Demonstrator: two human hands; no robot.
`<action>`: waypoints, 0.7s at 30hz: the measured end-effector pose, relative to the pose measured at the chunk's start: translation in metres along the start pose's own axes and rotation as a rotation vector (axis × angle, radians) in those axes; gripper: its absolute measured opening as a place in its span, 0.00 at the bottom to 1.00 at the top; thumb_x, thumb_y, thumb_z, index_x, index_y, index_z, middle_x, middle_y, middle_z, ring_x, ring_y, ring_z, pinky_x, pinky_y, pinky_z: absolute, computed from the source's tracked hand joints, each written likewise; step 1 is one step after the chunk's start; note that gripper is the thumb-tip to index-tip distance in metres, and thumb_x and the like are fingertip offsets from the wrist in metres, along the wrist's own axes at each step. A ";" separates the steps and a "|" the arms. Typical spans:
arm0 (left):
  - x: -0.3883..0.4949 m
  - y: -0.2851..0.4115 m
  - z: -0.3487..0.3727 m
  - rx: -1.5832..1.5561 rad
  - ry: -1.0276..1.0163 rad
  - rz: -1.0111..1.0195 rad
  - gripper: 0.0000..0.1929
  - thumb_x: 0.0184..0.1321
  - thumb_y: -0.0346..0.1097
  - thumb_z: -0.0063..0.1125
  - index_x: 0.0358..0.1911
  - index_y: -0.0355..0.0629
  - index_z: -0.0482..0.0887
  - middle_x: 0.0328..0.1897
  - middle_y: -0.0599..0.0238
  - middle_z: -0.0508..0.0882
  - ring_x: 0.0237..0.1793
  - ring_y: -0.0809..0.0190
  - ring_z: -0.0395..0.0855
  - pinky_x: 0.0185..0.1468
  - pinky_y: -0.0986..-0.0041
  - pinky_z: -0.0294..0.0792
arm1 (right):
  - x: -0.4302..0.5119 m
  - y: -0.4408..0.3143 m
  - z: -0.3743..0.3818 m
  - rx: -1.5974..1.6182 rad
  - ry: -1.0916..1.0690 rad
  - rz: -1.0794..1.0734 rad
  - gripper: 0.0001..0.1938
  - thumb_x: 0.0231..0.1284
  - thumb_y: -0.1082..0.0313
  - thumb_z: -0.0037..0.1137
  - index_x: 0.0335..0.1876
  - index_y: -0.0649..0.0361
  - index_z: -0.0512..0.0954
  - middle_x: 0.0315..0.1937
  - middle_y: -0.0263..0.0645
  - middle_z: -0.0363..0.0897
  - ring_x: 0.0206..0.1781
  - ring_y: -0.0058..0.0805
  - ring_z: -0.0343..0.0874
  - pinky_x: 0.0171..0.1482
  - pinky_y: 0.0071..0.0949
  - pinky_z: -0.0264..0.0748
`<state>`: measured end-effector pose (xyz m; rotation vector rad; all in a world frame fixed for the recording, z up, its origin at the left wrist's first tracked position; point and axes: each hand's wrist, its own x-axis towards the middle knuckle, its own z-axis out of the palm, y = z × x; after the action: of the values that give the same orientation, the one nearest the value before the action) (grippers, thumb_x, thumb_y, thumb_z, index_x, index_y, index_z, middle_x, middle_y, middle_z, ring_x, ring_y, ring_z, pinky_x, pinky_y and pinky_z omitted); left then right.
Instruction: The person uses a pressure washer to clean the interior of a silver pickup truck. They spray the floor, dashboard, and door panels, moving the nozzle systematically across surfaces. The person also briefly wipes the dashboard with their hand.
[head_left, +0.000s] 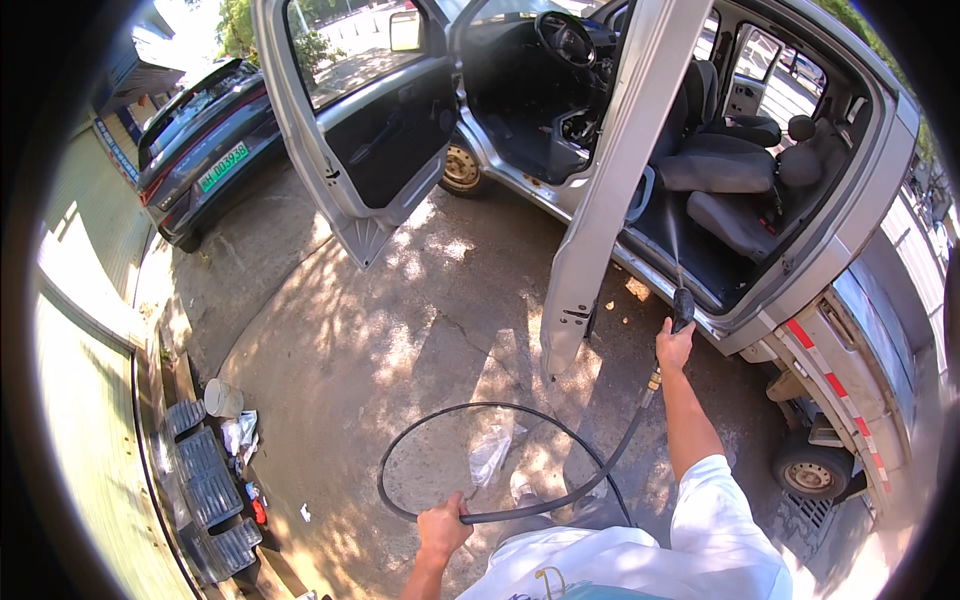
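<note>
My right hand grips the black handle of a spray gun, which sends a thin jet into the rear doorway of a silver truck cab, over the black floor. Folded grey seats stand above that floor. A brass fitting joins the gun to a black hose. Lower in the view, my left hand holds the same hose where it loops out over the ground. The open rear door stands between the rear and front doorways.
The front door is also open. A dark car is parked at the upper left. Beside the left wall lie black ribbed floor mats, a white bucket and plastic bags. A clear plastic bag lies near my feet, within the hose loop.
</note>
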<state>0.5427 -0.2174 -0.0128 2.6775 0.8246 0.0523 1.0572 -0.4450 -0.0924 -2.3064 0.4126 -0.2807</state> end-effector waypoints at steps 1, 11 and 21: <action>0.004 -0.001 0.001 0.004 0.000 -0.010 0.13 0.51 0.32 0.64 0.42 0.51 0.86 0.23 0.59 0.87 0.24 0.47 0.87 0.28 0.55 0.77 | 0.000 -0.004 0.004 -0.002 0.015 0.002 0.30 0.68 0.49 0.61 0.67 0.58 0.67 0.45 0.62 0.85 0.51 0.66 0.83 0.54 0.56 0.77; 0.018 0.029 0.026 0.060 -0.081 0.053 0.12 0.59 0.33 0.63 0.47 0.49 0.86 0.22 0.53 0.85 0.22 0.42 0.85 0.27 0.52 0.75 | 0.029 0.020 0.002 0.113 -0.046 0.055 0.31 0.67 0.48 0.61 0.66 0.61 0.67 0.44 0.63 0.84 0.51 0.67 0.82 0.53 0.55 0.76; 0.030 0.039 0.036 0.054 -0.076 0.101 0.13 0.58 0.30 0.62 0.48 0.46 0.85 0.24 0.52 0.85 0.23 0.40 0.85 0.28 0.51 0.74 | 0.043 0.089 -0.050 0.071 0.139 0.167 0.26 0.66 0.49 0.62 0.56 0.63 0.70 0.41 0.59 0.85 0.49 0.63 0.84 0.51 0.53 0.76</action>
<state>0.5932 -0.2423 -0.0355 2.7512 0.6769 -0.0473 1.0620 -0.5521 -0.1198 -2.1753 0.6516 -0.3676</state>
